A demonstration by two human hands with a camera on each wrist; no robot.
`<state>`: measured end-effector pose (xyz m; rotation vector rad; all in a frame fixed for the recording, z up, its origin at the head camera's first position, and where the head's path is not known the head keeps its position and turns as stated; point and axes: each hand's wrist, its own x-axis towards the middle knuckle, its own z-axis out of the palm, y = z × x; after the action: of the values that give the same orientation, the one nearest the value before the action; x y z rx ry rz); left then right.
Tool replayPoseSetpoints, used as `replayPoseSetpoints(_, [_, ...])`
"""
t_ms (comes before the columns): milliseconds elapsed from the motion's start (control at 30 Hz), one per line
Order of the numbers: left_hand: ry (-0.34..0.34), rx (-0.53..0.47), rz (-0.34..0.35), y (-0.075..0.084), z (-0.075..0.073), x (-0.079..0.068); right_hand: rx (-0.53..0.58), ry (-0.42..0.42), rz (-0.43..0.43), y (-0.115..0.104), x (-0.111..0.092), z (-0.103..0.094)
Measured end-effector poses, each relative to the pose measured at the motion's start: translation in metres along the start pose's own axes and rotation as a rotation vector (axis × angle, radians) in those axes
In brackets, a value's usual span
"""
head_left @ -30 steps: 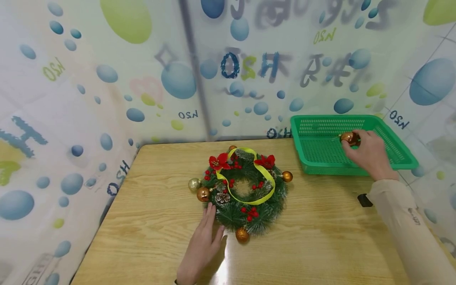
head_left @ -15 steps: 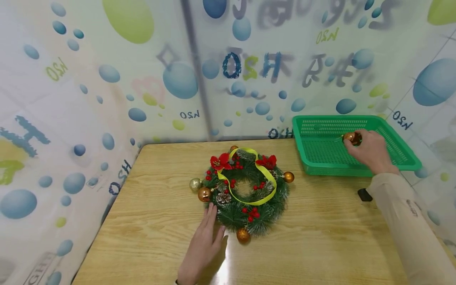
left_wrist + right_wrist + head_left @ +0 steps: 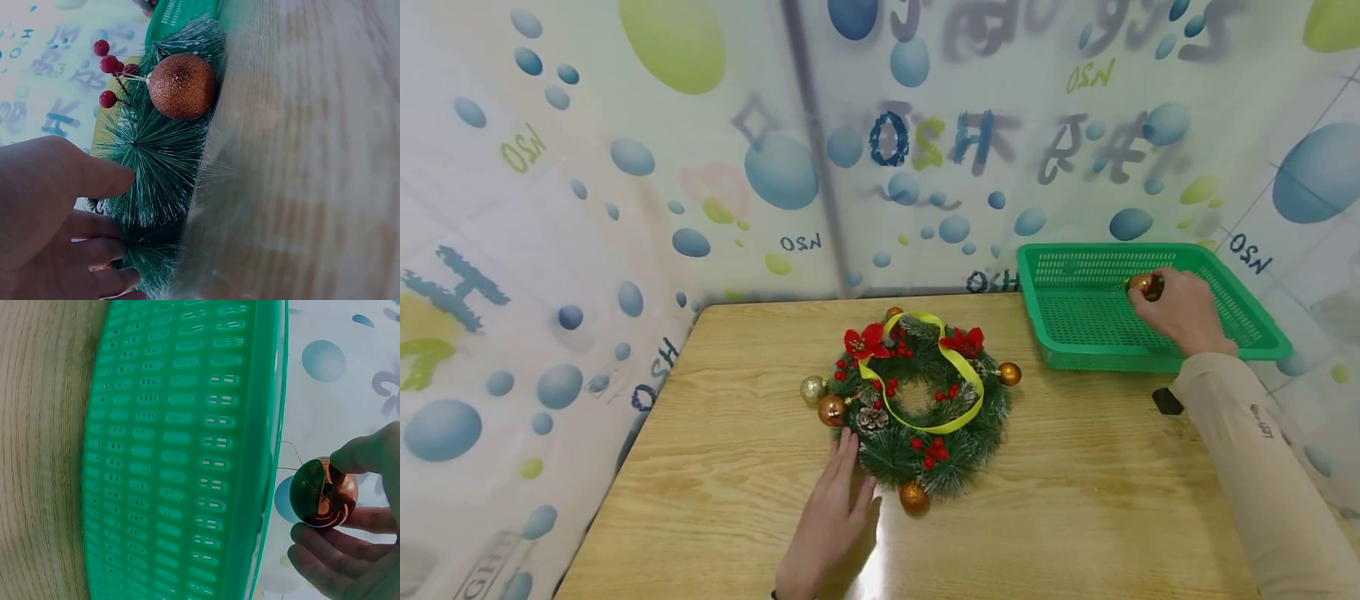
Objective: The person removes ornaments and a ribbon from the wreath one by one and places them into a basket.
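Over the green basket point(image 3: 1112, 358), a shiny ball point(image 3: 309, 492) is pinched by the right hand point(image 3: 1183, 312) — on the tabletop point(image 3: 737, 358), the wreath point(image 3: 887, 457) is touched by the left hand point(image 3: 827, 523), fingers held out straight.

Looks like curtained-off booth; hemmed in on three sides by sheeting point(image 3: 647, 212) printed with bubbles point(image 3: 781, 171) and mirrored lettering point(image 3: 973, 138); furnished with wood-grain table point(image 3: 722, 375).

Glossy metallic bauble point(image 3: 306, 490), shiny plas. basket point(image 3: 253, 444), rough bristly wreath point(image 3: 156, 169), wood-grain tbl point(image 3: 722, 467)
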<state>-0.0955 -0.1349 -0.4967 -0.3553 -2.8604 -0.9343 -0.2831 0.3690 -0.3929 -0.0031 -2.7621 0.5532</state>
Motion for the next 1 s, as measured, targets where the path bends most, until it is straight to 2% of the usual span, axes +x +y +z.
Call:
replayPoseSetpoints(267, [-0.014,-0.007,-0.018,0.001,-0.001,-0.001,-0.008,0.037,0.008,0.000,-0.003,0.002])
replayPoseSetpoints(633, [-0.026,-0.014,-0.035,-0.001,0.001,-0.003,-0.009,-0.011,0.022,0.001,-0.009,0.004])
replayPoseSetpoints(867, [-0.031,-0.013,-0.029,0.000,0.000,0.000,0.007,0.026,-0.004,-0.001,-0.010,0.003])
replayPoseSetpoints(1000, [-0.034,-0.015,-0.028,0.001,-0.002,0.001,0.020,0.027,-0.030,-0.011,-0.013,0.002])
